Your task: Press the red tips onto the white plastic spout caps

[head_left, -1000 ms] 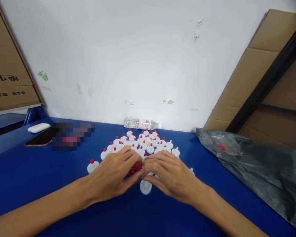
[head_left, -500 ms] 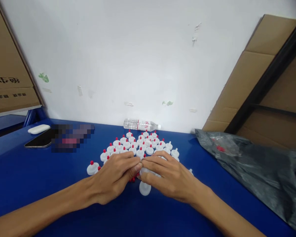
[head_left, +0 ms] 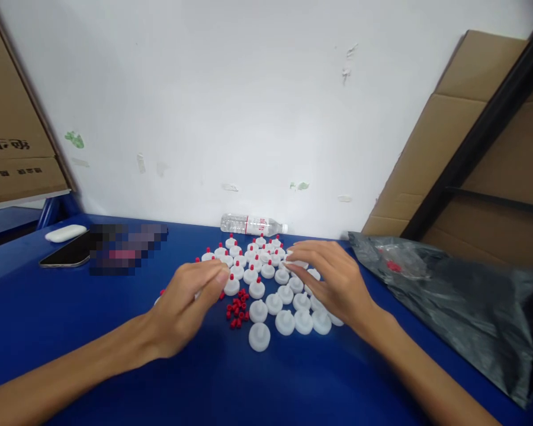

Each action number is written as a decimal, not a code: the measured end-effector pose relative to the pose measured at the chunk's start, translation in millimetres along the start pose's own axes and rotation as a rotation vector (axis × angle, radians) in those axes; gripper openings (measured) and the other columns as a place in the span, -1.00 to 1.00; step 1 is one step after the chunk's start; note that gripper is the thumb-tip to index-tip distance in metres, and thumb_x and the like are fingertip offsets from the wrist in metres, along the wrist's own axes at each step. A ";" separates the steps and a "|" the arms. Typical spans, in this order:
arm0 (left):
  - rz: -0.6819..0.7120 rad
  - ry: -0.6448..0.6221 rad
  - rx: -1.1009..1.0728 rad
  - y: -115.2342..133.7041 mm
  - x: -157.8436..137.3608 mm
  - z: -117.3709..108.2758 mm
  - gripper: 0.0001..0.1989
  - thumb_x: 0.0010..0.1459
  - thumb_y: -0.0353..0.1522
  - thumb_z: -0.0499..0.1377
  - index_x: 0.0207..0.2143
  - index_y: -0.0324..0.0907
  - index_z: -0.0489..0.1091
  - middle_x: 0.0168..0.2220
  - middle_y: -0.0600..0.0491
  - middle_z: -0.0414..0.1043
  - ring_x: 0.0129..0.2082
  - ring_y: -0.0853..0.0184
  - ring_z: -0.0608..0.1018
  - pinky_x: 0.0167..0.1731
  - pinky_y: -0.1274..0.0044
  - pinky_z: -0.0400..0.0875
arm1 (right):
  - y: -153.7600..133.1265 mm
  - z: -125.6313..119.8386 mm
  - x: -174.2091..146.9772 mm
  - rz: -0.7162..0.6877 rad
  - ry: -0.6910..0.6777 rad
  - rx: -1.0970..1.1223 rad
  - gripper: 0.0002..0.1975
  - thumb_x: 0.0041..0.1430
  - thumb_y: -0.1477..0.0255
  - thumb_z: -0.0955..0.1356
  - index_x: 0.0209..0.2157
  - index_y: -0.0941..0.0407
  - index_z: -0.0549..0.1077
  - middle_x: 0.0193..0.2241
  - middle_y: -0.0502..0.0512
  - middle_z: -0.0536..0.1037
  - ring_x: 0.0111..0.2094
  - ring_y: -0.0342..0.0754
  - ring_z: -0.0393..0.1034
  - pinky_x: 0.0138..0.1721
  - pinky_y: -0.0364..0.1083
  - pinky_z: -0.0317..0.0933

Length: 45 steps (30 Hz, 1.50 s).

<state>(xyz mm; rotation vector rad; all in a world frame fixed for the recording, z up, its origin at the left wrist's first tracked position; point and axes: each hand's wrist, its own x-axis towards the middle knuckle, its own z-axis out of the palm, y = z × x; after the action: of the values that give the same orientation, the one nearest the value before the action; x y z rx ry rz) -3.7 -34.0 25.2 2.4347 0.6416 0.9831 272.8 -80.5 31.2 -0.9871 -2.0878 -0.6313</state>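
My left hand (head_left: 189,307) is over the left side of a group of white round caps with nozzles. Its thumb and fingers are pressed together; whatever they may hold is hidden. Between my hands lies a small pile of red tip caps (head_left: 237,309). Several white caps in the back and left carry red tips, such as this capped one (head_left: 256,289). Nearer and to the right are bare white caps (head_left: 285,322), and one stands alone at the front (head_left: 259,337). My right hand (head_left: 333,284) hovers over the bare caps, thumb and fingers apart, hiding some of them.
A clear plastic bottle (head_left: 253,225) lies against the white wall. On the blue table's left are a phone (head_left: 68,251) and a white oval object (head_left: 66,233). A dark plastic bag (head_left: 462,302) spreads over the right side, with a clear bag of red pieces (head_left: 400,263) on it.
My hands were together at the middle of the caps. They have parted, left hand leftward and right hand rightward and up, uncovering the red pile and bare white caps.
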 end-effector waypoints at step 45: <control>0.075 -0.118 0.369 -7.0 1.4 18.1 -0.78 0.40 -0.36 -0.04 0.00 -0.12 0.32 -0.09 -0.02 0.42 -0.11 0.19 0.44 -0.18 0.37 0.37 | -2.6 8.7 -2.6 0.243 -0.103 0.160 -0.73 0.34 0.23 0.35 -0.04 0.08 0.43 -0.10 0.16 0.57 -0.09 0.05 0.49 -0.08 0.04 0.35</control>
<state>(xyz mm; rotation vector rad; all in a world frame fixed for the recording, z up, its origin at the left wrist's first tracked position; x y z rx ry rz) 8.5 -31.5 10.3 2.8319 0.7506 0.7968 268.3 -77.3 23.5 -1.1777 -2.0276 -0.2908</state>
